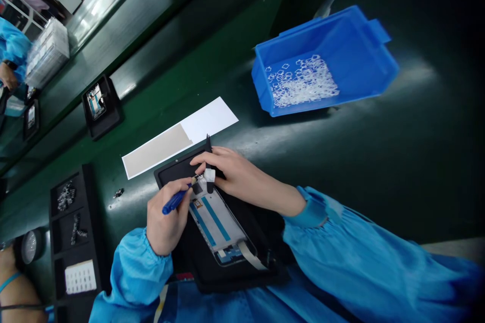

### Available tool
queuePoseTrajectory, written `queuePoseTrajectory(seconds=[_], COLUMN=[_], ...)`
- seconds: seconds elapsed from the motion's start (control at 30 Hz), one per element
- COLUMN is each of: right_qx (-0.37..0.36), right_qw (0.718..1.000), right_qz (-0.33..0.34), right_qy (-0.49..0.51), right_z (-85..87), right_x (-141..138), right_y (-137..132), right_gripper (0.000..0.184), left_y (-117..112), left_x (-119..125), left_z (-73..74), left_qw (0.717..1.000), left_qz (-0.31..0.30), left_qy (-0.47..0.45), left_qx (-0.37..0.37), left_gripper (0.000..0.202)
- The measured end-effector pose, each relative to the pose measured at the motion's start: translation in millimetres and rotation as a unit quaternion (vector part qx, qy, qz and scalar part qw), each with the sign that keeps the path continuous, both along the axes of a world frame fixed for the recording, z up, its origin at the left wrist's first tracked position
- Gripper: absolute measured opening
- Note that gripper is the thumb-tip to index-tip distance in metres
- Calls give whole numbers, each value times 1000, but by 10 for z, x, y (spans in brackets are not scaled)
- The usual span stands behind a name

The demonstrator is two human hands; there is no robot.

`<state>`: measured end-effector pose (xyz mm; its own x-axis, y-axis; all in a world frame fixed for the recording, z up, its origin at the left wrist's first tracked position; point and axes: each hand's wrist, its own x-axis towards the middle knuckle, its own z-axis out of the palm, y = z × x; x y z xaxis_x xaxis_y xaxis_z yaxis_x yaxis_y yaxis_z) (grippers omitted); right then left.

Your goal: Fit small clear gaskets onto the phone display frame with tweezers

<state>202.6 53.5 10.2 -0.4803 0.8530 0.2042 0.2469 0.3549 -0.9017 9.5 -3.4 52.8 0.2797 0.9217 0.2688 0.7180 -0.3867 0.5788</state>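
Working by the green table's (341, 161) near edge, you've got the black tray (170, 172) before you, an opened phone (217, 222) lying in it; your right hand (242, 179) grips black tweezers (208, 143), your left (165, 219) pinches a blue pen-like tool (175, 202), tip near the tray's far edge. Fine tool work, it seems, calling next for a steady tip.

On the bench (341, 176), the phone (219, 219) lies in a tray (204, 277) nearest the person. Just behind that tray lies a strip (157, 152); farther back, to the right, is a bin (364, 55) with rings (308, 88) in it. Left of the tray is a box (92, 201): clips (66, 195) in its far compartment, a card (81, 277) in a nearer one. Left of the box sits a dish (31, 246). Behind the box, a second tray (114, 106) bears another phone (96, 101).
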Motion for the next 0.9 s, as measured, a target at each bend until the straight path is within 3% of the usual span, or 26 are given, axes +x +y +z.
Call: queuePoseTrajectory(seconds=[0.13,0.43,0.7,0.9], right_qx=[-1,12,-8,13], right_qw=[1000,1000,1000,1000], right_qz=[1,-2,3,-8], right_qy=[-6,0,-18,-10], right_z=[1,-38,7,-34], right_x=[5,-1,13,-16], right_y=[-1,-5,-10,-18], right_gripper=[53,56,55,47], left_y=[-18,76,83,223], left_x=[13,52,-45,2], left_z=[-13,154,99,200], left_qw=[1000,989,992,977], left_qz=[1,-56,-80,-127], left_qy=[3,139,94,169], left_qx=[11,-5,-8,-10], left_gripper=[20,22,14,10])
